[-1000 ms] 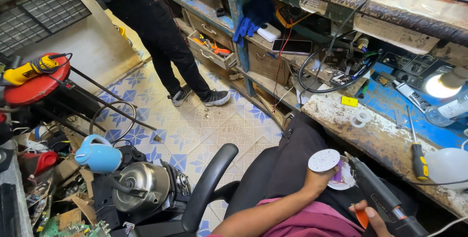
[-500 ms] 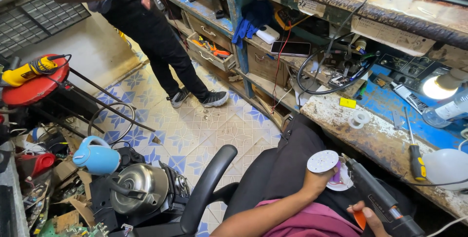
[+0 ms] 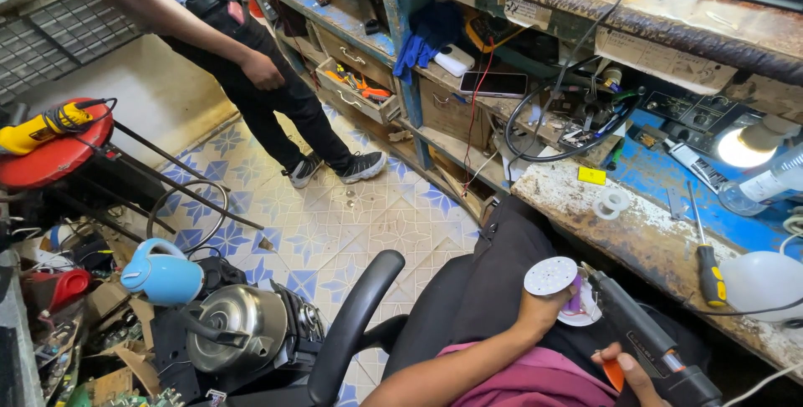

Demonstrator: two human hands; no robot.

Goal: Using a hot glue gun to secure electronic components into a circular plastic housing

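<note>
The left hand (image 3: 535, 307) pinches a white disc (image 3: 549, 276); the right hand (image 3: 631, 369) grips a glue gun (image 3: 640, 340). The nozzle sits just beside the disc, and no glue shows yet.

The left hand (image 3: 535, 311) is gripping a round white disc (image 3: 550, 276) above the lap, while the right hand (image 3: 629, 373) is holding a black glue gun (image 3: 640, 342) whose tip is pointing just beside the disc, possibly touching it. A screwdriver (image 3: 707, 255) is lying on the worn workbench (image 3: 644, 231). Another person (image 3: 251, 64) is standing on the tiled floor (image 3: 335, 223), well apart.
</note>
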